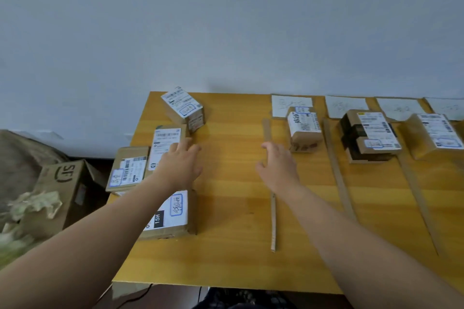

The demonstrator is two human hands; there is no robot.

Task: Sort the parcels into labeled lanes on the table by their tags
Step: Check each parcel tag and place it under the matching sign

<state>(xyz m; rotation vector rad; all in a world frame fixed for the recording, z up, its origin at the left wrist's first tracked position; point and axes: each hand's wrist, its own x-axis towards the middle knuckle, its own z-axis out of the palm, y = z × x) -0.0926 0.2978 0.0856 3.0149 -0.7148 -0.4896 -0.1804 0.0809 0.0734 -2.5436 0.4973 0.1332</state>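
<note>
Both grips open and empty: left hand (180, 165) over the unsorted brown cardboard parcels (164, 144) at 9 o'clock on the yellow wooden worktop (231, 208), right hand (278, 165) hovers by the lanes (308, 183) at 2 o'clock, probably picking the next one to sort

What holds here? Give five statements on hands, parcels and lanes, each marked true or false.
1. Neither the left hand nor the right hand grips a parcel. True.
2. The 15H parcel lies in a lane. False: the 15H parcel lies left of the strips.
3. Strips divide the lanes. True.
4. The SF box stands on the table. False: the SF box sits off the table, left.
5. The leftmost lane is bare. False: a labelled parcel sits there.
</note>
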